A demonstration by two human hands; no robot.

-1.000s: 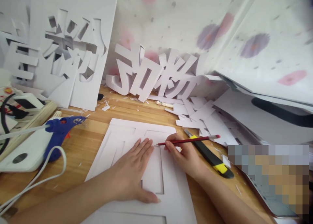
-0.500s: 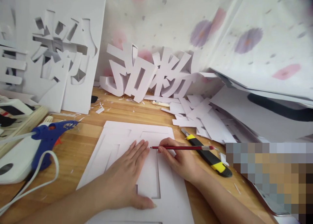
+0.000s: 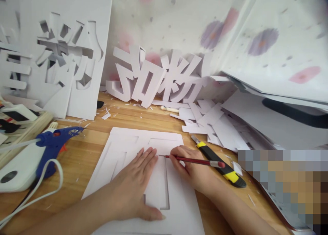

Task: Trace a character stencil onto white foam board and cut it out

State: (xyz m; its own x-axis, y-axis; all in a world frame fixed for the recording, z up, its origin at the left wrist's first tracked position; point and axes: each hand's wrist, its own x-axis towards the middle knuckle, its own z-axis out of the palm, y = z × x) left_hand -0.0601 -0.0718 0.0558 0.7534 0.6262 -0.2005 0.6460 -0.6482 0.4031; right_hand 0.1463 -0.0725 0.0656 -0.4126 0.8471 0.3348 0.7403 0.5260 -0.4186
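My left hand lies flat, fingers stretched out, on a white foam board with rectangular cut-outs, in the lower middle of the view. My right hand is closed on a red pencil. The pencil's tip touches the board just right of my left fingertips, and its eraser end points to the right. A black and yellow utility knife lies on the wooden table directly behind my right hand.
A blue glue gun with a white cord rests on a white device at the left. White cut-out characters and cut boards lean against the back wall. Foam scraps and large sheets pile up at the right. A pen lies near the scraps.
The pencil has tilted from eraser-up to eraser-down. Its tip stays near my left fingertips. My left hand stays flat on the board.
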